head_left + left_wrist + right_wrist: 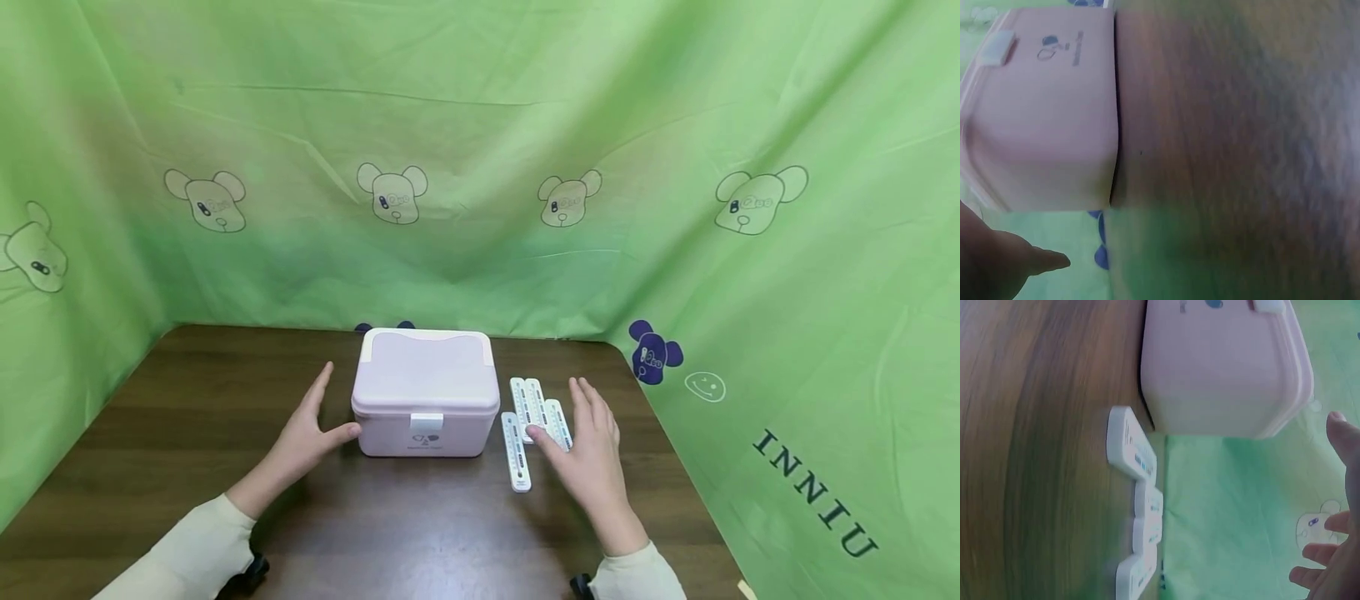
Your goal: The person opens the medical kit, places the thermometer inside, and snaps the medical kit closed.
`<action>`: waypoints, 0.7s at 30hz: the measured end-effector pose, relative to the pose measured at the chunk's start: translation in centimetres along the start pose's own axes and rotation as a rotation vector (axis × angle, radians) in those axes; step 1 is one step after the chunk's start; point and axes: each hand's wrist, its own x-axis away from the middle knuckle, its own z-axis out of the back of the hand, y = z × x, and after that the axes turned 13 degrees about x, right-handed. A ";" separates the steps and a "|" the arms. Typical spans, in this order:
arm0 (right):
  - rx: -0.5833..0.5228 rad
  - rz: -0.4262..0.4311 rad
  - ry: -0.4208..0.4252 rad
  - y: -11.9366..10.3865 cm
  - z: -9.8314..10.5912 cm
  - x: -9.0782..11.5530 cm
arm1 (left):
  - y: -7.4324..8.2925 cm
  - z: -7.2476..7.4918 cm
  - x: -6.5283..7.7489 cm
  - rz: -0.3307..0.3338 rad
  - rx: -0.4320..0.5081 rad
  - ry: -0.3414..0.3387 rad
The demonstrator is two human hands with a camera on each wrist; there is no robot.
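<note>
Two hands [303, 437] [591, 454], closed box [426, 392], strips [536, 408] partly hidden

Open in front of the box [423, 375], tight behind
The counter [420, 529] gives free passage before it; the green curtain [480, 125] stands close behind. Four white strips [516, 454] lie flat just beside its right side, below the right fingers [582, 408]; the left fingers [318, 390] narrow the opposite side.

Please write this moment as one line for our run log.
left hand: open, near box | right hand: open, near strips | lid: closed | strips: four, right of box
</note>
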 end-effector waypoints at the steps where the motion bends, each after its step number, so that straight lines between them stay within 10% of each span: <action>1: -0.008 -0.008 -0.003 -0.3 0.0 0.0 | 0.0 -0.2 0.0 0.005 0.006 0.002; 21: -0.159 -0.176 0.039 -6.7 -1.6 1.7 | 0.7 -2.7 -0.1 0.059 0.025 0.066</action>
